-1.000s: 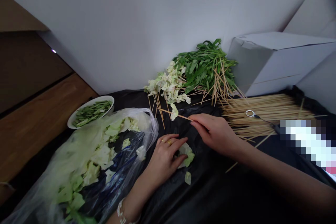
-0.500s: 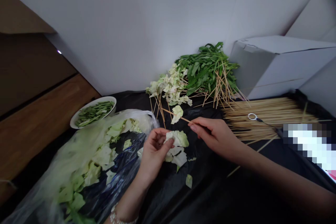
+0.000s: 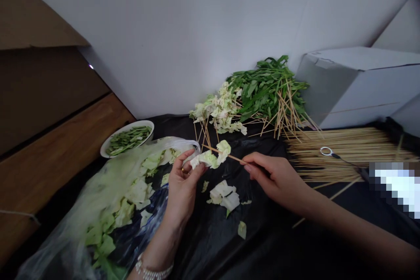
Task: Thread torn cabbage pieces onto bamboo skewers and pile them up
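Observation:
Between the fingers of my left hand [image 3: 184, 183] is a pale green cabbage leaf piece [image 3: 207, 159], its right end against a wooden skewer. My right hand [image 3: 271, 175] pinches that skewer [image 3: 235, 158] toward its right end, the tip pointing left. Another cabbage piece [image 3: 224, 150] is threaded on the skewer. Whether the tip has gone through the left-hand piece I cannot tell. Below the hands, loose cabbage pieces [image 3: 226, 196] lie on black plastic sheeting [image 3: 269, 245]. To the left, a clear plastic bag [image 3: 98, 192] holds more cabbage leaves [image 3: 139, 192].
Skewered cabbage [image 3: 220, 109] and skewered leafy greens [image 3: 262, 87] are piled by the wall. Many bare skewers [image 3: 341, 153] lie at right, a ring on a cord [image 3: 326, 151] over them. A white bowl [image 3: 151, 131] of cut green vegetables stands left; a white box [image 3: 370, 87] back right.
My left hand has raised its cabbage piece from above the loose pieces up to the skewer. My right hand still holds the skewer. The whole view has shifted slightly.

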The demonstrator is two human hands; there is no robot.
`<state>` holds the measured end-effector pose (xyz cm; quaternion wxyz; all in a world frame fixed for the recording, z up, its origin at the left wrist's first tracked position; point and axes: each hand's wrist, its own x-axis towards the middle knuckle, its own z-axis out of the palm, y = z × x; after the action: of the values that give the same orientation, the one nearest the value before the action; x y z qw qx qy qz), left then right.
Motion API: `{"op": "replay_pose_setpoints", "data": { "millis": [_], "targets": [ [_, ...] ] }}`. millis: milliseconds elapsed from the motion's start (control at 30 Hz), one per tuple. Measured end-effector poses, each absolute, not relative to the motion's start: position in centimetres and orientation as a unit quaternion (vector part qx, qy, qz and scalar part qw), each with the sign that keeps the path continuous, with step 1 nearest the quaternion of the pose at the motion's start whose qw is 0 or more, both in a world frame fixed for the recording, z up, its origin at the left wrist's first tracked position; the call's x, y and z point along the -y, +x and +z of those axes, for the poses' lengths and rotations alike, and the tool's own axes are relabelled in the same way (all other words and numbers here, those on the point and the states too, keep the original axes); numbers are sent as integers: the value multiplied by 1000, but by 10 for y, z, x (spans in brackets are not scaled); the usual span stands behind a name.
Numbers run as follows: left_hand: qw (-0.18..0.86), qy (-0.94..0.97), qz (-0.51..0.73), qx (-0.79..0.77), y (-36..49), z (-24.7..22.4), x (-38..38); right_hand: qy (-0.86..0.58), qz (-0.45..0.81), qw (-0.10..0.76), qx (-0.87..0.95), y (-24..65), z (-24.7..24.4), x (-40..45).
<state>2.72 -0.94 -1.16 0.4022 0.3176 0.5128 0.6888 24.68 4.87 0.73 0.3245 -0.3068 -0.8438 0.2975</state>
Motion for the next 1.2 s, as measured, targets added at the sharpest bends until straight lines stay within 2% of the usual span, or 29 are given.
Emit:
{"op": "replay_pose_setpoints", "data": {
  "millis": [167, 267, 400, 500, 600, 900, 1200],
  "targets": [
    [434, 366, 634, -526, 42, -18, 18, -363, 337, 329, 804, 243, 6, -47],
    [478, 385, 607, -504, 56, -18, 24, -354, 354, 304, 811, 239, 8, -43],
    [532, 410, 574, -469, 64, -17, 27, -320, 436, 251, 803, 236, 8, -38],
    [592, 373, 551, -455, 63, -17, 27, -334, 474, 240, 778, 235, 6, -37],
    [631, 329, 537, -454, 61, -18, 28, -340, 461, 248, 781, 234, 5, -37],
    [613, 388, 492, -481, 61, -23, 25, -320, 424, 234, 814, 237, 0, -38],
    [632, 310, 541, -460, 67, -21, 25, -299, 434, 281, 802, 235, 2, -33]
  ]
}}
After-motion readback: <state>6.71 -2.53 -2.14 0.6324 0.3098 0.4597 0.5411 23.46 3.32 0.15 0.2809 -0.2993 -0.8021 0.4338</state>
